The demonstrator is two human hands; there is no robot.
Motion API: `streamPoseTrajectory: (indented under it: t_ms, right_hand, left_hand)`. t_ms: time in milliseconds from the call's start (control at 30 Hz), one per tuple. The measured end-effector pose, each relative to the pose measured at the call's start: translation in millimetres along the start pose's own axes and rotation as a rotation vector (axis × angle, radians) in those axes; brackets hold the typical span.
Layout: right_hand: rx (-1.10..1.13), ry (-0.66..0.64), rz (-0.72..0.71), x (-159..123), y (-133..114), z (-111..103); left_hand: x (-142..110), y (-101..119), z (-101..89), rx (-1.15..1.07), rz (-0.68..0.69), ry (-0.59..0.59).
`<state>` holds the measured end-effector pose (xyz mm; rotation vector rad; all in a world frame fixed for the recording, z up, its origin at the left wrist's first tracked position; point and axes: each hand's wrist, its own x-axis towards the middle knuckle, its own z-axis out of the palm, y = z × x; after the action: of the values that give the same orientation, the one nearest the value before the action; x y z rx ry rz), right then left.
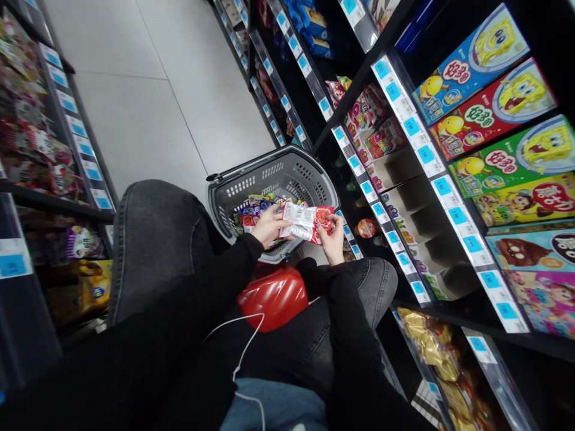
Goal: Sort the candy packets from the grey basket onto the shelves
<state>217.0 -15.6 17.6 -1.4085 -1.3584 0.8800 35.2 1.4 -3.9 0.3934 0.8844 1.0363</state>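
Head view. Left hand [268,226] and right hand [333,240] are each closed on opposite ends of a red-and-white packet [300,220], held flat above the near side of a grey shopping basket [331,194]. Colourful packages [250,209] lie inside the basket. Nearer the body, a glossy red object [275,299] sits between the bent knees. At right, cartoon-printed boxes [498,99] stand behind a strip of blue-and-white price labels [417,140].

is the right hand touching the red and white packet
Touching: the head view shows the right hand gripping one end of the packet, thumb over its red surface.
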Motion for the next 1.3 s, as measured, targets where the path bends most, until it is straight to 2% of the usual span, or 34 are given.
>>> streamPoseTrajectory:
  t_ms: [100,200,333,433,533,767,967,1100,1200,1300]
  right_hand:
    - [0.019,-0.009,-0.011,-0.9,-2.1,-2.7]
    - [0.075,-0.043,0.008,-1.0,-2.3,-5.0]
    - [0.082,-0.033,0.022,2.8,9.2,-7.5]
    - [0.081,-0.021,0.09,7.6,22.8,-10.9]
    - [0.171,-0.027,0.155,10.3,30.4,-14.4]
    - [0.348,-0.039,0.204,9.2,20.2,-14.3]
    - [0.234,-0.074,0.196,8.3,19.0,-13.2]
    - [0.065,-0.132,0.072,6.6,11.8,-14.3]
    - [-0.106,-0.059,-0.048,6.9,4.0,-16.1]
    - [-0.18,0.051,-0.053,7.8,1.1,-17.9]
  left_hand:
    - [-1.4,1.0,-2.1,-0.023,-0.149,-0.12]
    - [-0.9,0.3,-5.1,-0.041,-0.197,-0.129]
    - [3.3,-1.9,-10.1,-0.01,-0.177,-0.074]
    - [5.7,-2.2,-11.8,-0.027,-0.156,-0.101]
    - [5.6,-1.8,-10.4,-0.043,-0.136,-0.13]
    - [3.4,-2.5,-4.4,-0.079,0.002,-0.057]
    - [4.6,0.2,-1.8,-0.079,0.129,0.083]
    - [7.6,0.1,-4.8,-0.022,0.272,0.178]
    - [9.3,0.1,-4.7,0.012,0.359,0.186]
    - [9.7,1.0,-1.7,-0.022,0.303,0.17]
